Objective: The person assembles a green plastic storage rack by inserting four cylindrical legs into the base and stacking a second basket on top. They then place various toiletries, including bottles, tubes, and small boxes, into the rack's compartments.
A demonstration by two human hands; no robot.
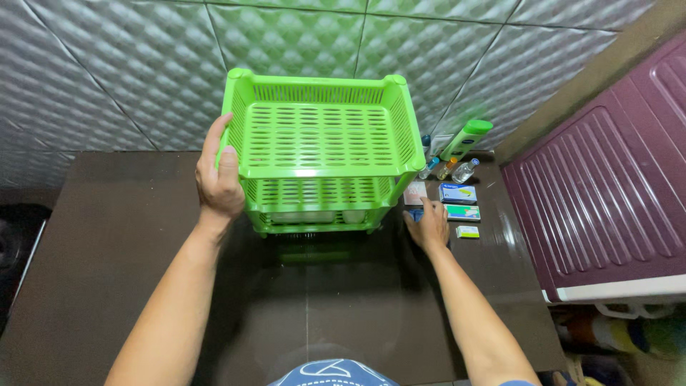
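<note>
We saw the left hand (219, 179) gripping the left rim of a green rack (321, 154) standing on the dark tabletop (107, 257), while the right hand (429, 225) lay loosely open beside small boxes (459, 202).

- Green slotted rack (321, 136), tiered, stands on the dark surface (114, 243) against a quilted grey wall.
- Left hand (218, 179) clasps the rack's top left rim, thumb over the edge.
- Right hand (429, 225) lies flat on the surface just right of the rack's base, touching a small blue item; its grip is not closed.
- Small boxes (459, 193), little bottles (464, 170) and a green-capped tube (466, 139) sit beyond that hand.
</note>
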